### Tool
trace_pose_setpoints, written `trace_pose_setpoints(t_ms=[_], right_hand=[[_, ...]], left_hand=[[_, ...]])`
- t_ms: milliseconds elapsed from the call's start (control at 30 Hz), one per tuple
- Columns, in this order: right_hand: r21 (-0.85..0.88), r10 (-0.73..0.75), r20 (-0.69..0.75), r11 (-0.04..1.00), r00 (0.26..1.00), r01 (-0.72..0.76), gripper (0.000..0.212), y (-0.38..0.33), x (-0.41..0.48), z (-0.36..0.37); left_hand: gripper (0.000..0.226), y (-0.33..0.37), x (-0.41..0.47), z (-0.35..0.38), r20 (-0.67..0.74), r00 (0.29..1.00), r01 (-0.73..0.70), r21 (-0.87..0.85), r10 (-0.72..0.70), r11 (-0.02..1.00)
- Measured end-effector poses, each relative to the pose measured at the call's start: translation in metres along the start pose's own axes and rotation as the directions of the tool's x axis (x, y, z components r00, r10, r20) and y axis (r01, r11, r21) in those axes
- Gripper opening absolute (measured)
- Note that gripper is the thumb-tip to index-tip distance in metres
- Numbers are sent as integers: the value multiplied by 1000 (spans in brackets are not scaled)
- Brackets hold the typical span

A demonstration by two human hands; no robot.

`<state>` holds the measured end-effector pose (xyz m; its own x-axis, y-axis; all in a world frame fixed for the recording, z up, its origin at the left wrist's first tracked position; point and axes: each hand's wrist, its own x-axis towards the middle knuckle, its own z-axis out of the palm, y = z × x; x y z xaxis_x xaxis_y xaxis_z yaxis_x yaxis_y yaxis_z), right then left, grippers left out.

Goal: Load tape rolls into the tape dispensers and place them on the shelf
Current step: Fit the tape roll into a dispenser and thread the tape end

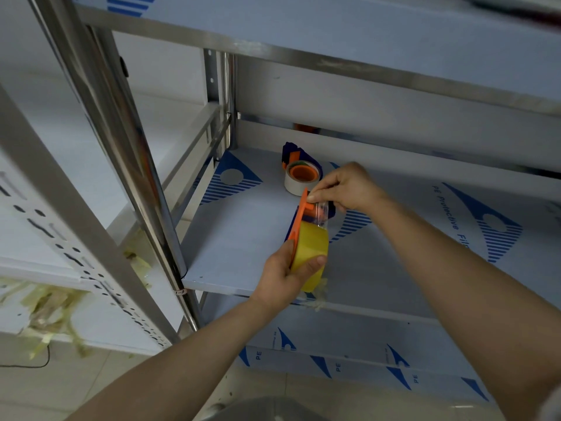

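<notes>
My left hand [288, 273] grips a yellow tape roll [311, 252] seated in an orange and blue tape dispenser [299, 217], held over the front of the middle shelf [243, 232]. My right hand [346, 186] pinches the clear tape end [321, 212] at the dispenser's top. Behind them, a second orange and blue dispenser loaded with a white tape roll [299, 179] lies on the shelf.
The steel rack has an upper shelf [334, 31] close overhead and a lower shelf [349, 344] covered in blue-printed film. A chrome post [145, 177] stands left. Crumpled yellowish tape scraps [51, 305] lie on the left rack.
</notes>
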<state>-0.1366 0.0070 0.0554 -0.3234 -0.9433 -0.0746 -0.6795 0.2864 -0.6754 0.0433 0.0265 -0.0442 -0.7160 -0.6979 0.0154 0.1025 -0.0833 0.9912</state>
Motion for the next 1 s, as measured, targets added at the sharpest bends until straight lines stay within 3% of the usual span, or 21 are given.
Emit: trace_pose_setpoints(t_ms=[267, 533, 667, 767, 933, 1000], right_hand=[[103, 84, 290, 988, 953, -118, 27, -11, 0, -26], [-168, -88, 212, 978, 973, 125, 21, -18, -7, -18], [-415, -253, 169, 859, 953, 302, 26, -14, -16, -6], [-568, -315, 111, 758, 943, 320, 27, -16, -27, 4], [-857, -157, -14, 511, 987, 69, 29, -31, -32, 29], [-876, -126, -36, 482, 991, 30, 24, -32, -33, 36]], left_hand=[[13, -2, -4, -1, 29, 1000, 8, -18, -8, 1000], [18, -5, -5, 0, 9, 1000, 6, -14, -6, 1000], [13, -6, -3, -1, -15, 1000, 0, -13, -1, 1000], [12, -8, -2, 0, -35, 999, -17, -13, 17, 1000], [12, -7, 3, 6, -68, 996, -42, 98, 49, 994], [13, -9, 4, 11, -85, 994, -52, 109, 61, 993]])
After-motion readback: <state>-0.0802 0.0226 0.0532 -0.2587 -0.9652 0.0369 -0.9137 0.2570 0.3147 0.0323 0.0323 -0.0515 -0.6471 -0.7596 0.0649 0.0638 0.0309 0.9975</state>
